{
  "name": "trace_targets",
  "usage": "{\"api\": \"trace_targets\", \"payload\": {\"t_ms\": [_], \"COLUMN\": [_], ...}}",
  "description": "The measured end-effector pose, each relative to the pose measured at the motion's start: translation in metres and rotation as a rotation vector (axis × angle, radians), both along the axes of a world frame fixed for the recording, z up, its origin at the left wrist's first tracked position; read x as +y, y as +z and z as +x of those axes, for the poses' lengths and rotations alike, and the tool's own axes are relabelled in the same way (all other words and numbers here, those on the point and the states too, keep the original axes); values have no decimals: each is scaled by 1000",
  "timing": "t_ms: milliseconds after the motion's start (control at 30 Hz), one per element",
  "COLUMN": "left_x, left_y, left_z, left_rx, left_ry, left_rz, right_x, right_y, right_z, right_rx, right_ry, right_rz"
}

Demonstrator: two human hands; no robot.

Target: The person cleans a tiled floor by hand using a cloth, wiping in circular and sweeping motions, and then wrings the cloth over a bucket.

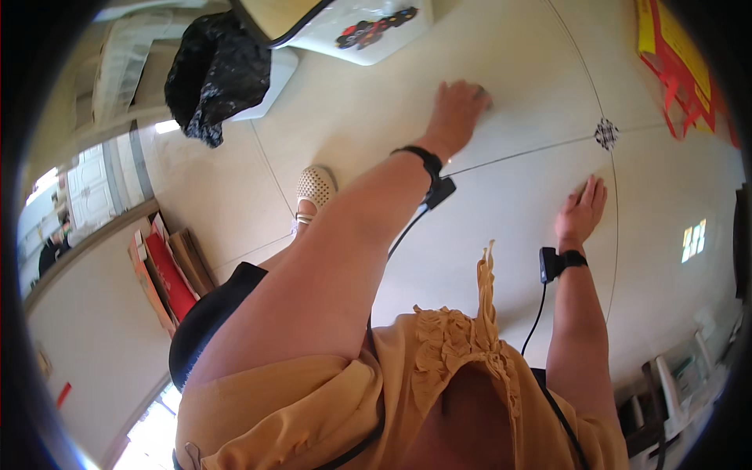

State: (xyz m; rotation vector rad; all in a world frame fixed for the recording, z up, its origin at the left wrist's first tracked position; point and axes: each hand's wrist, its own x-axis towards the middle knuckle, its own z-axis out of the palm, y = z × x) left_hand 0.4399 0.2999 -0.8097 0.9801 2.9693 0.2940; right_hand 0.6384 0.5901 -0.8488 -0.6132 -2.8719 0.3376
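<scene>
My left hand reaches out over the pale tiled floor, its fingers curled downward. A small greyish patch shows at its fingertips; what it is, I cannot make out. Nearest to this hand is a white container with a dark, colourful picture on its side. Lower and to the right, my right hand hangs over the floor, fingers mostly stretched out, with nothing visible in it. Each wrist wears a black strap with a small box and a cable.
A black plastic bag lines a white bin at the upper left. At the upper right stands a red and yellow bag with red handles. Flattened cardboard leans at the left, near my perforated shoe. Furniture legs show at lower right.
</scene>
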Motion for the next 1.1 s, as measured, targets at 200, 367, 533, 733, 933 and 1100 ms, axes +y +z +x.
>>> {"api": "trace_targets", "payload": {"t_ms": [200,367,533,733,933,1100], "left_x": [-119,-226,-190,-78,-40,-77], "left_y": [-16,-19,-14,34,172,312], "left_z": [-41,8,65,85,5,-66], "left_rx": [94,10,-69,-446,-1308,-1027], "left_ry": [402,926,828,184,-79,-194], "left_rz": [100,-6,-58,174,333,-82], "right_x": [-4,-2,-2,-3,-5,-2], "right_y": [11,11,13,22,21,14], "right_z": [0,0,-1,1,3,5], "right_rx": [-63,5,76,37,20,-29], "right_ry": [2,34,41,-12,-28,-45], "right_rz": [5,11,12,-18,-19,26]}}
